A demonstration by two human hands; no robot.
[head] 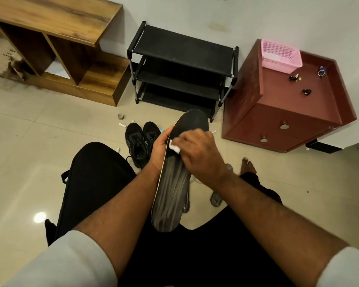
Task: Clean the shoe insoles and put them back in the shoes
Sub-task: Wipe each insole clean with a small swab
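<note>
Seen from above, the left hand (pixel 159 148) grips the left edge of a long dark insole (pixel 174 179) held over the seated person's lap, while the right hand (pixel 199 154) curls its fingers onto a small white wipe (pixel 174 147) pressed to the insole's middle; most of the wipe is hidden under the fingers. On the floor just beyond, a pair of black shoes (pixel 142 141) stands partly behind the left hand, near a black shoe rack (pixel 182 67). Something grey under the insole, nearer the right, is too hidden to identify.

The left hand (pixel 158 146) grips a dark insole (pixel 174 183) by its edge; the right hand (pixel 197 151) presses a white wipe (pixel 174 147) on it, black shoes (pixel 141 141) beside.
</note>
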